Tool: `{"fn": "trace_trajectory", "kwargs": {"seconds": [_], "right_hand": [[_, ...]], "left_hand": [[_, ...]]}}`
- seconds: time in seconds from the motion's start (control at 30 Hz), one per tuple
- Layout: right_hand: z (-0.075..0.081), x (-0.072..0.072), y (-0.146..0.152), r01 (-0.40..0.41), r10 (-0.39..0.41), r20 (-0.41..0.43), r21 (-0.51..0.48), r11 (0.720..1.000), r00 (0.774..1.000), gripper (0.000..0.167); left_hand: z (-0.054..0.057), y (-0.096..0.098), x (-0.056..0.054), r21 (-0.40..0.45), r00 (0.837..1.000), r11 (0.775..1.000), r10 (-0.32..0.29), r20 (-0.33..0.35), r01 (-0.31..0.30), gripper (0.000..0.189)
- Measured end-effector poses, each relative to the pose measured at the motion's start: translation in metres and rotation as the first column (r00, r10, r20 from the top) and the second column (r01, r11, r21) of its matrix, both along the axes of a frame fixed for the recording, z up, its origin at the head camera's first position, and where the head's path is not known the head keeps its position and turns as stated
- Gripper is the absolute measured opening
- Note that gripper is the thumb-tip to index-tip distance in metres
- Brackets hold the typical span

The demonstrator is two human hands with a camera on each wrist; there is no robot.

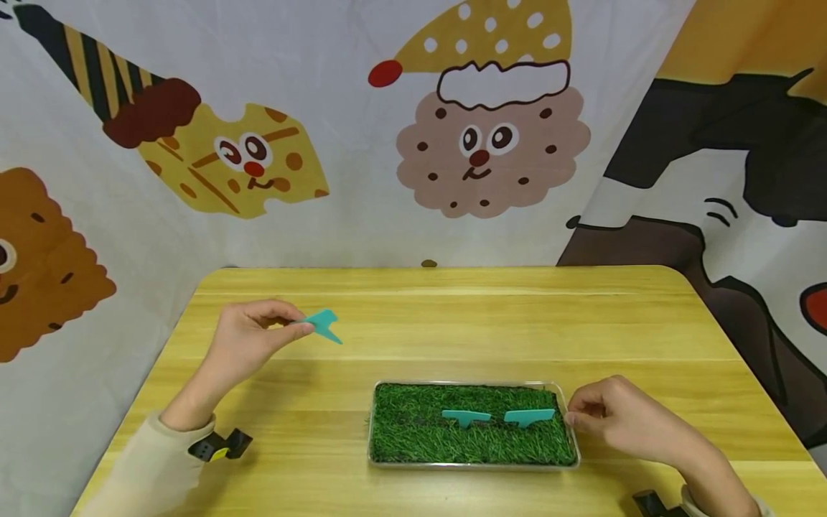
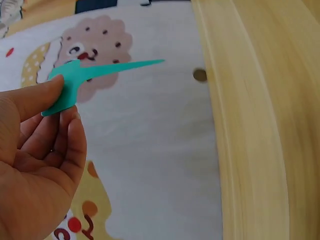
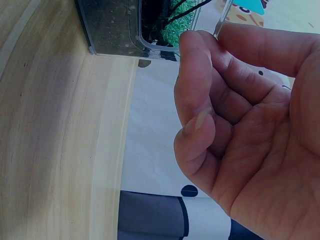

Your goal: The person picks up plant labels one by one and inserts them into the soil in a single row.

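Raised over the left of the table, my left hand (image 1: 248, 341) pinches a teal plant label (image 1: 323, 323) between thumb and fingers. In the left wrist view the label (image 2: 75, 85) shows a broad head in the grip and a long pointed stake sticking out. A clear plastic box (image 1: 474, 467) stands near the table's front, filled with green artificial grass (image 1: 413, 445). Two more teal labels, one in the middle (image 1: 466, 416) and one to the right (image 1: 530, 416), stand upright in the grass. At the box's right end, my right hand (image 1: 636, 424) pinches the rim with thumb and forefinger.
The wooden table (image 1: 439, 323) reaches back to a patterned cloth (image 1: 349, 230) with cartoon biscuits, hanging behind it. Dark devices are worn on both wrists, the left one (image 1: 220, 446) showing most.
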State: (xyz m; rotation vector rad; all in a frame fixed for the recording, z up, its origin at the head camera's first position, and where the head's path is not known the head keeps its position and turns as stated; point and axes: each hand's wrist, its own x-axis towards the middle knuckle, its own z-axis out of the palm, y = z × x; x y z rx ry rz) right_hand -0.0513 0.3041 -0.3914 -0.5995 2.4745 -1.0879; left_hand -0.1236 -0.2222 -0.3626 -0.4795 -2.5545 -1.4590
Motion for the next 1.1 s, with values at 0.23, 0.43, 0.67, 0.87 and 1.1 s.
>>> {"fn": "trace_trajectory", "kwargs": {"seconds": [0.23,0.43,0.67,0.87,1.1], "right_hand": [[-0.001,0.000,0.000,0.004,-0.004,0.005,0.003,1.000,1.000,0.017],[-0.003,0.000,0.000,-0.001,0.001,0.002,0.001,1.000,1.000,0.016],[-0.003,0.000,0.000,0.004,-0.004,-0.003,0.009,1.000,1.000,0.017],[-0.003,0.000,-0.001,0.002,-0.002,-0.014,0.001,1.000,1.000,0.016],[0.000,0.001,-0.001,0.002,-0.002,-0.004,0.001,1.000,1.000,0.017]], "left_hand": [[0.002,0.015,0.010,0.133,0.998,0.989,-0.064,0.014,0.062,0.009],[0.002,0.028,0.020,0.200,0.990,0.969,-0.140,-0.025,0.142,0.016],[0.001,0.042,0.031,0.238,0.974,0.944,-0.220,-0.061,0.228,0.023],[-0.004,0.052,0.036,0.213,0.959,0.935,-0.273,-0.077,0.284,0.019],[-0.011,0.063,0.040,0.226,0.937,0.910,-0.344,-0.062,0.349,0.021]]}}
